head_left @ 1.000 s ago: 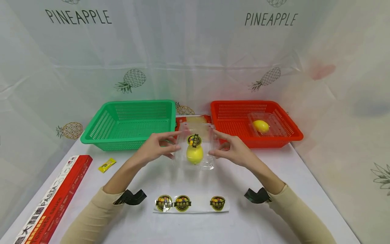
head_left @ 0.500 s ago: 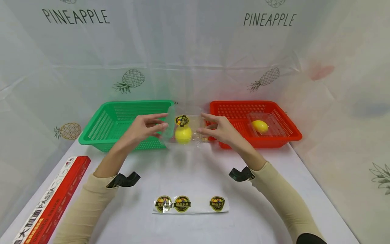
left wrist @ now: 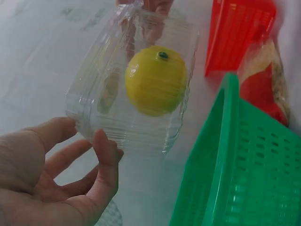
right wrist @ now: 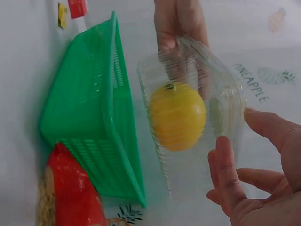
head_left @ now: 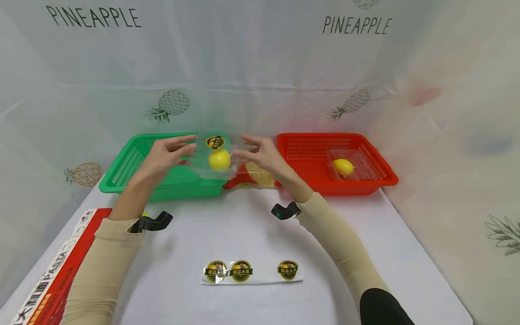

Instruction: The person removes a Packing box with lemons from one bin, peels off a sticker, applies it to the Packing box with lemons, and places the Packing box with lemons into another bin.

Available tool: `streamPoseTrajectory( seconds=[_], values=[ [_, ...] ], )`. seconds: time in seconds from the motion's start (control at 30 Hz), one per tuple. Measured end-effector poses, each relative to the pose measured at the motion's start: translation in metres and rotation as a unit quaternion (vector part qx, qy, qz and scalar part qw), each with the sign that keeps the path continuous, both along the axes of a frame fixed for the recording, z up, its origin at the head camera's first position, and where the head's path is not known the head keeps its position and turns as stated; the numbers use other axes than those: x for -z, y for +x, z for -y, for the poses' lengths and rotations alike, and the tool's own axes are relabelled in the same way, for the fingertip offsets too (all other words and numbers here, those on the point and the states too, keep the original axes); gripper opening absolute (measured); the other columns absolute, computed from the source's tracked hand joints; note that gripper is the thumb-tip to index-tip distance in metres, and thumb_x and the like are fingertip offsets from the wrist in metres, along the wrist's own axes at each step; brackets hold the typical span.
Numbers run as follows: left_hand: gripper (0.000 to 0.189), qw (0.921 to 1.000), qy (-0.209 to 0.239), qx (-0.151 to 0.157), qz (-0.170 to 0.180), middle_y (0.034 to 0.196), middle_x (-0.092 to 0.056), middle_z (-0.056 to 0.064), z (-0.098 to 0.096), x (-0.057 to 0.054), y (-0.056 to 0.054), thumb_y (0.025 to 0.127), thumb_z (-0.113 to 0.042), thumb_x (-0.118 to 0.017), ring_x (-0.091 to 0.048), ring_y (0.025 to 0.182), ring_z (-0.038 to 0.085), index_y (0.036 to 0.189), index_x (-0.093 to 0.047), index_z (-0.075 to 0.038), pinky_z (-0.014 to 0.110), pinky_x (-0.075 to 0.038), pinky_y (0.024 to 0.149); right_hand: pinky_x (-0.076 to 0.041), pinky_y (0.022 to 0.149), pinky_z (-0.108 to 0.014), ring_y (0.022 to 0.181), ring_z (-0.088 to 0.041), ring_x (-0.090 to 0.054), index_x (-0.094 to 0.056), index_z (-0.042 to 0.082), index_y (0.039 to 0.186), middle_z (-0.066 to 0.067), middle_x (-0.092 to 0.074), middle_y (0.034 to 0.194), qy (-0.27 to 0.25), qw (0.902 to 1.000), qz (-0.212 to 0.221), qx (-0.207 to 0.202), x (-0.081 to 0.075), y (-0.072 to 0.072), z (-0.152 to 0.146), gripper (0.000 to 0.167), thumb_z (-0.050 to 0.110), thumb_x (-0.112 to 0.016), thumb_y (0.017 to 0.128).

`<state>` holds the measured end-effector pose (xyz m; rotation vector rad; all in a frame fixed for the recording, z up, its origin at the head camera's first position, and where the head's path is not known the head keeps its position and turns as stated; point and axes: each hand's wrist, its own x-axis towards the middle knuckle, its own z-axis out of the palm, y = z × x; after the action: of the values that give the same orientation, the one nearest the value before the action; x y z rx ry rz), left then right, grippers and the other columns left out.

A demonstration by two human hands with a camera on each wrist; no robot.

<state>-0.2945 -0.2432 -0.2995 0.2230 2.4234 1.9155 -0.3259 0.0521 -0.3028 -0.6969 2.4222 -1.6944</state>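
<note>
Both hands grasping: left hand (head_left: 164,155) and right hand (head_left: 262,155) lifted above the far half of the table (head_left: 227,230), pinching opposite ends of one transparent box (left wrist: 134,129) with fingers and thumbs. Inside the box, a single yellow fruit (head_left: 220,160), lemon-like in look; on the upper face, a round black-and-gold sticker (head_left: 215,142).

Box directly between the hands, neither clearly nearer to it. Long axis apparently running from hand to hand, left to right, though too foreshortened to be sure. By the wrist views, poised over the mouth of the green basket (head_left: 183,192), ribbed underside turned toward it and apart from the rim. Judged the deciding relation: underside of box to basket mouth, toward the right end. Left hand over the basket, right hand farther right.

Just right of the basket, a red-and-tan packet (head_left: 260,176). Beyond that, to the right, a red basket (head_left: 341,189), bearing a second transparent box (head_left: 364,170) with another yellow fruit (head_left: 343,167) inside.

Underneath, a smooth white surface. Near middle, a white strip (head_left: 266,273) with three similar stickers; along the left, a long red-and-white carton (head_left: 61,271) and a small yellow sachet (right wrist: 62,15). All round, a pale pineapple-print curtain (head_left: 260,54).
</note>
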Motion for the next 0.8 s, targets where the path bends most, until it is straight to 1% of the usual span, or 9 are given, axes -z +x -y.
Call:
streamPoseTrajectory(
  seconds=[0.17, 0.3, 0.37, 0.4, 0.47, 0.53, 0.63, 0.7, 0.8],
  values=[
    [0.057, 0.9995, 0.015, -0.022, 0.019, 0.118, -0.064, -0.011, 0.019, 0.007, -0.01, 0.092, -0.037, -0.066, -0.06, 0.102, 0.006, 0.144, -0.05, -0.02, 0.022, -0.054, 0.08, -0.052, 0.1, -0.039, 0.105, -0.021, -0.071, -0.047, 0.014, 0.146, -0.011, -0.049, 0.148, -0.051, 0.9983, 0.023, -0.013, 0.016, -0.017, 0.026, 0.069, 0.031, -0.077, 0.086],
    [0.058, 0.999, 0.006, -0.028, 0.035, 0.139, -0.057, 0.001, 0.03, 0.016, -0.018, 0.094, -0.037, -0.064, -0.059, 0.106, 0.004, 0.147, -0.047, -0.02, 0.021, -0.054, 0.082, -0.057, 0.089, -0.036, 0.095, -0.021, -0.074, -0.047, 0.011, 0.146, -0.011, -0.049, 0.149, -0.051, 0.9982, 0.026, -0.018, 0.027, -0.028, 0.04, 0.068, 0.029, -0.076, 0.087],
    [0.059, 0.9984, -0.006, -0.03, 0.049, 0.149, -0.047, 0.008, 0.035, 0.019, -0.021, 0.095, -0.037, -0.063, -0.057, 0.109, 0.004, 0.149, -0.044, -0.021, 0.022, -0.054, 0.085, -0.058, 0.075, -0.029, 0.091, -0.02, -0.074, -0.046, 0.012, 0.147, -0.008, -0.049, 0.15, -0.031, 0.999, 0.026, -0.017, 0.031, -0.033, 0.046, 0.069, 0.031, -0.076, 0.087],
    [0.059, 0.998, -0.014, -0.029, 0.055, 0.154, -0.041, 0.011, 0.037, 0.02, -0.022, 0.096, -0.036, -0.061, -0.056, 0.112, 0.005, 0.15, -0.042, -0.021, 0.024, -0.054, 0.087, -0.056, 0.071, -0.026, 0.091, -0.019, -0.074, -0.046, 0.013, 0.147, -0.008, -0.049, 0.15, -0.022, 0.9991, 0.031, -0.018, 0.032, -0.035, 0.048, 0.07, 0.031, -0.076, 0.087],
    [0.059, 0.997, -0.027, -0.03, 0.066, 0.156, -0.039, 0.012, 0.04, 0.023, -0.023, 0.097, -0.035, -0.06, -0.054, 0.117, 0.009, 0.151, -0.04, -0.022, 0.027, -0.054, 0.092, -0.046, 0.058, -0.023, 0.092, -0.018, -0.074, -0.046, 0.014, 0.147, -0.007, -0.048, 0.15, -0.005, 0.999, 0.038, -0.023, 0.035, -0.039, 0.052, 0.07, 0.032, -0.075, 0.087],
    [0.059, 0.9962, -0.034, -0.027, 0.075, 0.156, -0.038, 0.012, 0.042, 0.025, -0.025, 0.098, -0.032, -0.059, -0.051, 0.122, 0.014, 0.152, -0.038, -0.022, 0.032, -0.053, 0.095, -0.035, 0.05, -0.023, 0.093, -0.018, -0.074, -0.045, 0.015, 0.148, -0.01, -0.047, 0.151, 0.01, 0.9987, 0.042, -0.028, 0.038, -0.042, 0.055, 0.07, 0.032, -0.075, 0.087],
    [0.06, 0.9953, -0.043, -0.022, 0.084, 0.157, -0.036, 0.013, 0.045, 0.029, -0.028, 0.099, -0.031, -0.059, -0.048, 0.127, 0.021, 0.153, -0.035, -0.022, 0.034, -0.053, 0.097, -0.044, 0.053, -0.025, 0.095, -0.019, -0.074, -0.043, 0.013, 0.149, -0.012, -0.045, 0.152, 0.023, 0.998, 0.047, -0.037, 0.042, -0.046, 0.059, 0.07, 0.029, -0.074, 0.088],
    [0.06, 0.9948, -0.048, -0.02, 0.088, 0.157, -0.036, 0.013, 0.047, 0.032, -0.03, 0.099, -0.03, -0.059, -0.048, 0.127, 0.024, 0.153, -0.034, -0.022, 0.034, -0.053, 0.096, -0.053, 0.063, -0.031, 0.096, -0.02, -0.073, -0.042, 0.013, 0.149, -0.01, -0.044, 0.153, 0.028, 0.9977, 0.05, -0.038, 0.045, -0.048, 0.062, 0.07, 0.027, -0.074, 0.088],
    [0.061, 0.9939, -0.056, -0.018, 0.094, 0.157, -0.035, 0.013, 0.05, 0.037, -0.033, 0.099, -0.031, -0.059, -0.048, 0.128, 0.025, 0.154, -0.034, -0.022, 0.031, -0.055, 0.094, -0.058, 0.076, -0.034, 0.097, -0.019, -0.073, -0.043, 0.013, 0.149, -0.006, -0.043, 0.154, 0.028, 0.9974, 0.057, -0.034, 0.049, -0.05, 0.066, 0.07, 0.025, -0.074, 0.088]
  ],
)
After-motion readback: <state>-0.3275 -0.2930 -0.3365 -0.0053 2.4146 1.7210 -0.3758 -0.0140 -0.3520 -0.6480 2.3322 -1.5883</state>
